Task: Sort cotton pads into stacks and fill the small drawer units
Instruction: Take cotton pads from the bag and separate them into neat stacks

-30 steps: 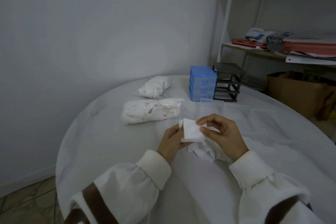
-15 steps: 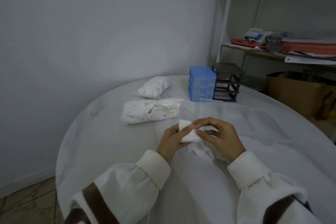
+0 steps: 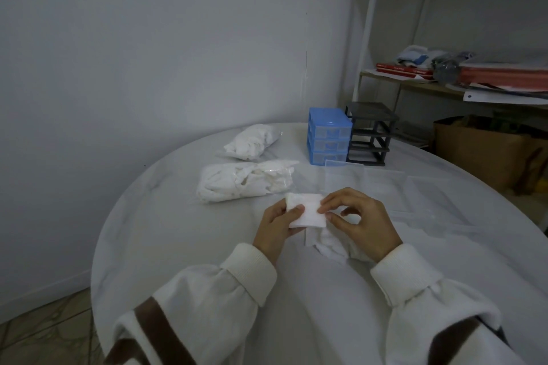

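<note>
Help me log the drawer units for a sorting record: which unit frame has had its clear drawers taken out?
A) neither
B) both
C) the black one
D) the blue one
C: the black unit is a bare frame with open slots, while the blue unit beside it holds its drawers.

No legible txt anywhere; faint marks on red books (image 3: 403, 70) up-right of blue drawer unit (image 3: 328, 136), too blurred.

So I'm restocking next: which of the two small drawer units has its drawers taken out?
The black plastic drawer unit, an empty frame with open slots. The blue plastic drawer unit to its left has all its drawers in.
</note>
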Demonstrator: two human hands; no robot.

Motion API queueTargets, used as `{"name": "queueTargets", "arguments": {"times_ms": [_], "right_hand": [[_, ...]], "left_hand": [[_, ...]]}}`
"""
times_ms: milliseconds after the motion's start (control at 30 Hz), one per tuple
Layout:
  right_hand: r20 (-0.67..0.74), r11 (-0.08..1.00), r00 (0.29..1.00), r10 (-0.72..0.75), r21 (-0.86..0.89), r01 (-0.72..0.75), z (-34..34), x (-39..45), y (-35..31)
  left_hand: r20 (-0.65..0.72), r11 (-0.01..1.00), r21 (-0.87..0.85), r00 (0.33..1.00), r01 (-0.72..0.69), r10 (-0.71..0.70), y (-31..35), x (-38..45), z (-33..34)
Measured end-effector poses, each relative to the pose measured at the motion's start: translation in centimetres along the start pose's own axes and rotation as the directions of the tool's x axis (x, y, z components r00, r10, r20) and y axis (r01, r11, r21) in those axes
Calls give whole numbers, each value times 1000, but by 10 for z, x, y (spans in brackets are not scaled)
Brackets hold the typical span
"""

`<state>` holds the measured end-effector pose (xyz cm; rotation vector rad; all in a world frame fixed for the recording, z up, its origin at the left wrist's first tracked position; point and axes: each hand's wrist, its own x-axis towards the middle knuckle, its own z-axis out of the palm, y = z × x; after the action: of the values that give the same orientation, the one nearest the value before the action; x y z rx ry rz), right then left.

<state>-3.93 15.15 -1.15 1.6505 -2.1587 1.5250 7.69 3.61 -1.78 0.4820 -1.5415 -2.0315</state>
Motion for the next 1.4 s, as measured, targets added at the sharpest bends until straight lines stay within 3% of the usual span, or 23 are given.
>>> {"name": "queueTargets", "arguments": {"times_ms": [133, 233, 367, 433, 700, 967, 1133, 1300, 1400], "right_hand": [[13, 995, 999, 46, -94, -45, -3, 0, 3], [106, 976, 982, 156, -172, -137, -7, -1, 3], [252, 909, 916, 312, -359, -211, -6, -3, 8], [264, 904, 908, 324, -368, -215, -4, -3, 7], [190, 935, 936, 295, -260, -242, -6, -2, 5], [44, 981, 982, 181, 66, -184, -7, -1, -6], [72, 922, 975, 210, 318, -222, -8, -1, -13], [52, 925, 992, 113, 358, -124, -8, 0, -15], [63, 907, 989, 130, 395, -145, -6, -1, -17]], "left_hand": [[-109, 997, -6, 991, -77, 76, 2, 3, -3], [-185, 993, -14, 977, -115, 110, 4, 5, -6], [-209, 993, 23, 970, -119, 121, 1, 8, -9], [-216, 993, 34, 969, -115, 119, 0, 8, -9], [-219, 992, 66, 969, -104, 116, -2, 9, -11], [-201, 989, 33, 968, -147, 150, -1, 8, -9], [-163, 989, 58, 976, -134, 142, -5, 8, -8], [-46, 984, 111, 988, -140, 146, -4, 4, -3], [-4, 979, 141, 989, -148, 150, -3, 0, -2]]}}
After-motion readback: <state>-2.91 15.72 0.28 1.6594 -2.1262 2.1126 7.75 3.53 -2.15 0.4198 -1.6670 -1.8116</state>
